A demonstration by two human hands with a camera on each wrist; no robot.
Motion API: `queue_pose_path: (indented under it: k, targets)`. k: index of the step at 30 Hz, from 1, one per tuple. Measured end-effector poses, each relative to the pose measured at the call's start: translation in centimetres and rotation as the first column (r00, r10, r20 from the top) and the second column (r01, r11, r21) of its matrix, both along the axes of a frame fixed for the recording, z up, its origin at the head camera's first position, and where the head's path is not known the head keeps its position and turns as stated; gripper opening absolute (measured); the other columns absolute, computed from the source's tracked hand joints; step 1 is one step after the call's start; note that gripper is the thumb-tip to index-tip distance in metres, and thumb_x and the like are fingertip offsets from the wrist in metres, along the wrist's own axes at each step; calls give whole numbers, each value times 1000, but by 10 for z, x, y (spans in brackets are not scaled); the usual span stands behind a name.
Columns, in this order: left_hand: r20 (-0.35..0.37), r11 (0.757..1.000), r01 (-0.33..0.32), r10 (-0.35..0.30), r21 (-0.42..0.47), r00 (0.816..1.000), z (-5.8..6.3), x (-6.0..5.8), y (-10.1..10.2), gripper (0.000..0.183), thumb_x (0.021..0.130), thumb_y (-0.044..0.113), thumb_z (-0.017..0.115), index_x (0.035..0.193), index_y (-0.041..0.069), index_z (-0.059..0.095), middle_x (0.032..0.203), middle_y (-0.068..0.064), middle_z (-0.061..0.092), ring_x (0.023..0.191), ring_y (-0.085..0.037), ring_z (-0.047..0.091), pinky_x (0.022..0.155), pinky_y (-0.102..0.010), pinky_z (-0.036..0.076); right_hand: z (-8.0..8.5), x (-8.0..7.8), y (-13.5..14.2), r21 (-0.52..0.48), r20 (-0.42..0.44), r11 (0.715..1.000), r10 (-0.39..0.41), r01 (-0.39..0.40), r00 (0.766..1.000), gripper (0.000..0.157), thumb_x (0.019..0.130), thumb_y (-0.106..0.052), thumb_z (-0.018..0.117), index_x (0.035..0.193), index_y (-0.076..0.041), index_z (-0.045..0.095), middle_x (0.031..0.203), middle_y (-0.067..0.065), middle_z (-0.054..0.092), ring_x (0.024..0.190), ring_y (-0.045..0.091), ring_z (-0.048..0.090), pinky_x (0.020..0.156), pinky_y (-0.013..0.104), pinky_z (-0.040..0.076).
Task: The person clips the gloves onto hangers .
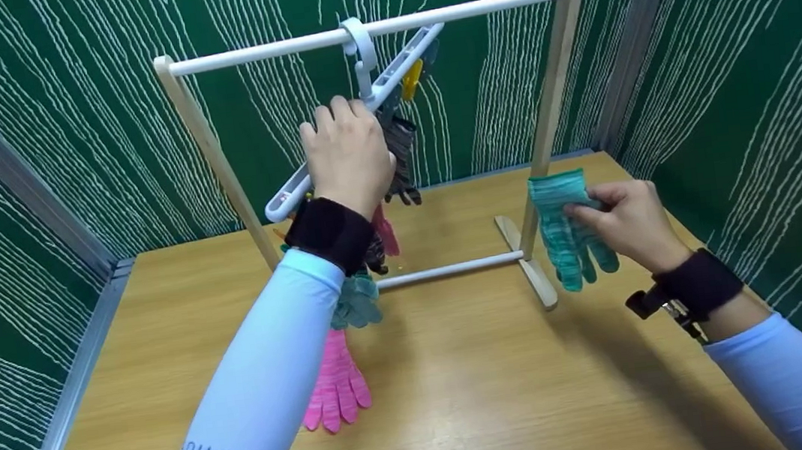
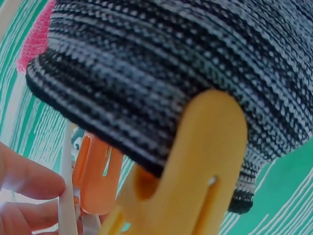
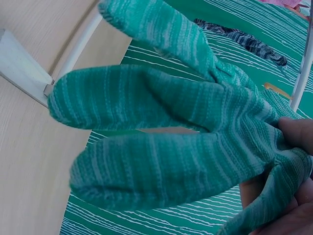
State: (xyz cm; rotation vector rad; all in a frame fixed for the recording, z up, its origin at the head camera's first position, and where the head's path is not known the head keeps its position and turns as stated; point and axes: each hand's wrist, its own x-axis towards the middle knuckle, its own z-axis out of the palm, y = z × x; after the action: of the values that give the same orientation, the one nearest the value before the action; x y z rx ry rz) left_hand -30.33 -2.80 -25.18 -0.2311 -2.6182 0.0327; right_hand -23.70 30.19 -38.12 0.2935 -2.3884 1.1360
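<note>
My left hand (image 1: 346, 152) grips the white clothes hanger (image 1: 398, 67), whose hook loops over the rack's top bar. Its fingers (image 2: 32, 176) hold the hanger's thin edge in the left wrist view. A black-and-white striped knit glove (image 2: 122, 73) hangs there from a yellow clip (image 2: 208, 161), with an orange clip (image 2: 100, 181) beside it. Off to the right, my right hand (image 1: 630, 218) pinches a green striped glove (image 1: 556, 230) between thumb and fingers. That glove's cuff is up and its fingers point down in the head view; it is apart from the hanger.
The wooden rack (image 1: 557, 86) stands on a wood-grain table (image 1: 480, 389), its foot (image 1: 540, 284) near the green glove. More gloves hang low by the left forearm: a pink one (image 1: 336, 387) and a grey-green one (image 1: 355, 302). Green walls with white streaks (image 1: 788, 45) close in the sides.
</note>
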Motion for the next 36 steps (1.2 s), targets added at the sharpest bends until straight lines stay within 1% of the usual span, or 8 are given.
queue_pose_path:
  k: [5, 8, 13, 17, 21, 28, 31, 36]
  targets:
    - [8, 1000, 5, -5, -23, 1000, 0, -1, -2, 38, 114, 25, 48, 137, -1, 63, 123, -14, 67, 109, -31, 62, 93, -42, 53, 0, 1, 1, -8, 0, 1000, -1, 1, 1000, 11, 97, -1, 79, 97, 10, 81, 95, 29, 80, 71, -15, 64, 66, 5, 51]
    - [6, 999, 14, -14, -32, 1000, -1, -2, -3, 38, 114, 26, 49, 137, -1, 63, 126, -14, 67, 110, -31, 63, 93, -42, 54, -1, 2, 3, -10, 0, 1000, -3, 3, 1000, 11, 97, -1, 79, 95, 10, 81, 94, 28, 79, 71, -14, 64, 65, 5, 52]
    - [8, 999, 47, -47, -4, 999, -3, -5, -7, 37, 116, 22, 47, 143, 0, 61, 133, -15, 67, 114, -31, 64, 93, -42, 54, -4, 2, 5, -5, -7, 1000, -6, 6, 1000, 11, 97, 0, 79, 90, 8, 80, 94, 27, 79, 72, -14, 63, 66, 4, 51]
    - [-1, 998, 68, -68, 18, 998, -4, -7, -11, 38, 117, 19, 46, 148, 1, 59, 138, -15, 67, 116, -30, 66, 91, -41, 55, -6, 1, 7, -7, -10, 1000, -7, 7, 1000, 9, 97, 0, 79, 92, 8, 81, 96, 28, 79, 73, -15, 63, 67, 4, 51]
    - [-10, 997, 74, -74, 20, 997, -3, -10, -14, 38, 117, 18, 47, 149, 2, 59, 139, -15, 68, 117, -31, 67, 90, -42, 55, -5, 1, 7, -8, -2, 1000, -5, 5, 1000, 10, 97, 0, 79, 94, 9, 81, 97, 28, 79, 73, -15, 64, 68, 4, 51]
    - [-35, 996, 86, -85, 23, 996, -2, -11, -19, 37, 116, 17, 51, 149, 4, 60, 141, -16, 68, 126, -35, 68, 103, -50, 57, -3, 3, 5, -1, 5, 1000, -3, 3, 1000, 11, 98, -1, 78, 98, 9, 81, 97, 28, 80, 74, -14, 64, 68, 4, 51]
    - [-53, 995, 93, -91, 26, 994, -3, -11, -20, 35, 116, 17, 52, 147, 5, 62, 141, -15, 70, 127, -36, 68, 106, -52, 55, -3, 3, 6, -6, 7, 1000, 0, 0, 1000, 11, 99, -1, 77, 100, 10, 81, 98, 28, 79, 75, -14, 64, 69, 4, 51]
    - [-59, 992, 117, -115, 38, 992, -4, -12, -22, 34, 115, 14, 54, 147, 5, 63, 142, -14, 70, 131, -37, 67, 111, -54, 54, -4, 4, 8, -11, 5, 1000, -3, 3, 1000, 11, 98, 0, 77, 102, 10, 81, 101, 29, 79, 76, -15, 64, 70, 4, 51]
